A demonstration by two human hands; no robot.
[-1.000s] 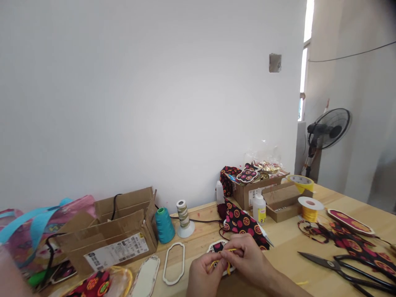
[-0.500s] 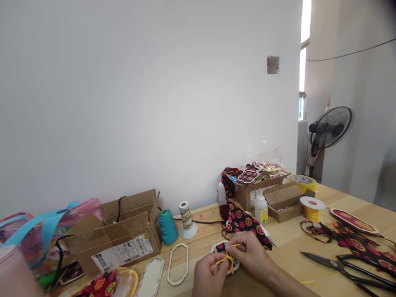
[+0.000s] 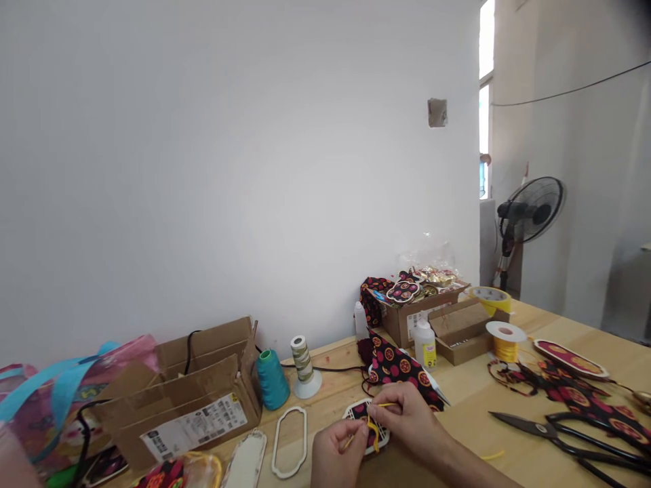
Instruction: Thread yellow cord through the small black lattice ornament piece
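Both hands meet over a small patterned piece with a pale lattice rim [image 3: 380, 444] at the bottom middle of the view. My left hand [image 3: 340, 451] pinches yellow cord [image 3: 373, 434] at the left side of the piece. From the right, my right hand [image 3: 405, 415] is closed on the same cord, a short end of it showing past the fingers. The cord bends in a small loop between the fingertips; whether it is knotted I cannot tell. Just behind the hands is dark patterned cloth [image 3: 399, 362]. A pale empty frame [image 3: 289, 442] lies left of my left hand.
Black scissors [image 3: 546, 430] lie at the right, by a yellow cord spool [image 3: 505, 342]. Behind are a glue bottle [image 3: 425, 344] and a filled box [image 3: 407, 322]. A teal thread cone [image 3: 273, 379] and open carton [image 3: 193, 407] stand left. A fan [image 3: 534, 210] is beyond.
The view has shifted slightly to the right. The cord loop by my left hand is smaller, and the left fingers have closed in beside the right fingertips.
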